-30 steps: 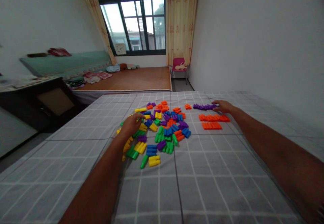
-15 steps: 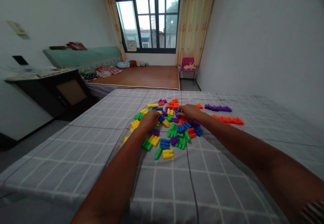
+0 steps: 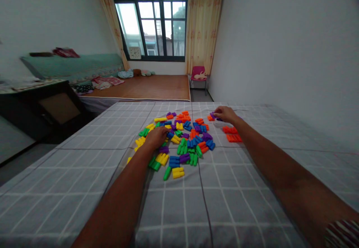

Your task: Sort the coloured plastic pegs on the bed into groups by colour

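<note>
Small plastic building blocks in purple, orange, blue, green and yellow lie in a loose spread on the checked cloth. At the left of this spread is my left hand, its fingers curled down among yellow, blue and purple blocks; whatever they hold is hidden. My right hand is at the far right of the spread, fingers pinched on a purple block. Just beside that block lies an orange block. Nearer to me, a row of orange blocks is partly covered by my right forearm.
The grey checked cloth covers the surface under the blocks. Beyond it stand a bed with a brown mat and a pink chair by the window. A dark cabinet stands at the left.
My right hand has moved right, from the spread of blocks to the purple row, which it now largely hides. My left hand stays over the left of the spread. The view has turned slightly right.
</note>
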The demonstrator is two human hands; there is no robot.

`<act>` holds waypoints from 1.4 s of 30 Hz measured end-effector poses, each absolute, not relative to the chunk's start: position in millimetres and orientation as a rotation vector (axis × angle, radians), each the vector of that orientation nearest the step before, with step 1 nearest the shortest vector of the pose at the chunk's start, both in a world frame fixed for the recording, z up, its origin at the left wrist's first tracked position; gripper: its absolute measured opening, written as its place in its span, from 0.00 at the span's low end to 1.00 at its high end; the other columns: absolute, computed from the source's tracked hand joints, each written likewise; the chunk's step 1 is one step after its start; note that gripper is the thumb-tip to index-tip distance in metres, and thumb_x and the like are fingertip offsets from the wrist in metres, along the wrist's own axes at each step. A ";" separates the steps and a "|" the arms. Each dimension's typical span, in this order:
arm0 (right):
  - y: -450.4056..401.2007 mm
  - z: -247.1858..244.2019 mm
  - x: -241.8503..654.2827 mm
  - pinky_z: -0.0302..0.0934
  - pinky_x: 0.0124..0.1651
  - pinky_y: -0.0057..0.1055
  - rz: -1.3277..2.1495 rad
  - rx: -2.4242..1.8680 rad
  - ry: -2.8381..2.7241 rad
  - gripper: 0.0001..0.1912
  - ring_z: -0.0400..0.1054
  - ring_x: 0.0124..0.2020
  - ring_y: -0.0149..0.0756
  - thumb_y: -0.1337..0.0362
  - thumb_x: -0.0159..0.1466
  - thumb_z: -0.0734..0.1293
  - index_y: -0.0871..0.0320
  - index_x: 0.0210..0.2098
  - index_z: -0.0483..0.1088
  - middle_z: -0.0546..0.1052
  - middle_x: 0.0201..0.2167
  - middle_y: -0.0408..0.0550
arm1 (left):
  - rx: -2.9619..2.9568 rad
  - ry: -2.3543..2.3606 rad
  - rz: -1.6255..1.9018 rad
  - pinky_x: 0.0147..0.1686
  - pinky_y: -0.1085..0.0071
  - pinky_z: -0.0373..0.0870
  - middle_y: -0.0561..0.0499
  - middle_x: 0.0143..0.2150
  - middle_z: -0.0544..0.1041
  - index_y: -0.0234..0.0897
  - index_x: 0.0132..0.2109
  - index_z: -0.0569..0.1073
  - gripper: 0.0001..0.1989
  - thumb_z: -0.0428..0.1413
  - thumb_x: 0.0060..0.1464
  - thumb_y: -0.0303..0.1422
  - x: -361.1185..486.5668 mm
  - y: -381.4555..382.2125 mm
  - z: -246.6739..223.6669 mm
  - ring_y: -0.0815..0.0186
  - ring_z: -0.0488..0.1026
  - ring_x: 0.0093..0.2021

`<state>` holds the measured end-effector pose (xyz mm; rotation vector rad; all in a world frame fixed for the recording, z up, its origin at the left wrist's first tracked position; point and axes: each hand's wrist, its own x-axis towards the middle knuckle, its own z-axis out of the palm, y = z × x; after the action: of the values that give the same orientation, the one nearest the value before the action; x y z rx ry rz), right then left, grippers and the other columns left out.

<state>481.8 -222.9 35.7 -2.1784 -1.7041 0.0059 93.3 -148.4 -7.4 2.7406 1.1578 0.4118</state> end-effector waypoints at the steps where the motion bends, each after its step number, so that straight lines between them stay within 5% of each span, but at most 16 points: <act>1: -225.1 34.0 496.0 0.61 0.35 0.28 -0.012 -2.274 -1.671 0.13 0.73 0.36 0.38 0.57 0.59 0.68 0.58 0.37 0.77 0.81 0.36 0.50 | 2.734 1.158 0.412 0.46 0.66 0.68 0.47 0.47 0.79 0.43 0.47 0.79 0.17 0.47 0.59 0.30 93.5 -148.0 -7.9 0.58 0.74 0.48; 8: -228.0 3.5 519.3 0.62 0.36 0.29 -0.054 -2.541 -1.700 0.10 0.74 0.36 0.40 0.58 0.58 0.67 0.57 0.34 0.78 0.81 0.34 0.50 | 2.712 1.152 0.437 0.45 0.67 0.68 0.47 0.46 0.79 0.42 0.45 0.79 0.16 0.48 0.58 0.30 91.9 -147.0 -8.6 0.59 0.75 0.47; 13: -228.7 8.1 524.7 0.63 0.37 0.33 -0.132 -2.611 -1.647 0.18 0.74 0.39 0.45 0.52 0.63 0.63 0.58 0.36 0.78 0.81 0.36 0.57 | 2.725 1.143 0.415 0.43 0.68 0.69 0.48 0.45 0.79 0.42 0.45 0.78 0.16 0.47 0.57 0.29 90.7 -148.7 -5.6 0.60 0.75 0.45; 20: -234.2 11.2 536.1 0.61 0.36 0.29 0.032 -2.530 -1.895 0.17 0.73 0.42 0.41 0.53 0.54 0.72 0.50 0.42 0.77 0.80 0.42 0.46 | 2.717 1.104 0.416 0.45 0.68 0.69 0.48 0.46 0.79 0.41 0.46 0.79 0.18 0.47 0.56 0.28 90.8 -151.2 -1.6 0.61 0.74 0.46; 29: -237.6 21.3 565.8 0.62 0.39 0.30 -0.045 -2.519 -1.653 0.17 0.73 0.42 0.40 0.51 0.61 0.66 0.53 0.43 0.76 0.80 0.42 0.49 | 2.719 1.111 0.408 0.46 0.67 0.68 0.47 0.47 0.78 0.42 0.46 0.78 0.17 0.46 0.57 0.29 89.8 -145.7 -6.9 0.60 0.74 0.46; 35: -262.4 14.3 624.5 0.64 0.48 0.36 -0.001 -2.719 -1.555 0.31 0.70 0.51 0.48 0.47 0.55 0.70 0.58 0.53 0.73 0.75 0.53 0.57 | 2.707 1.122 0.402 0.46 0.67 0.68 0.48 0.45 0.79 0.43 0.44 0.78 0.17 0.46 0.57 0.30 91.0 -144.6 -5.8 0.60 0.75 0.46; 42: -255.0 -15.2 603.2 0.62 0.52 0.39 -0.030 -2.661 -1.568 0.38 0.70 0.52 0.51 0.40 0.54 0.68 0.58 0.56 0.69 0.76 0.51 0.57 | 2.679 1.120 0.456 0.44 0.68 0.69 0.49 0.44 0.79 0.43 0.44 0.79 0.17 0.47 0.55 0.30 91.5 -150.2 -1.3 0.60 0.75 0.44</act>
<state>603.2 -255.0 -15.2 -2.6611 -1.5684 -0.0303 91.5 -150.2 -1.3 2.6789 1.1200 0.4561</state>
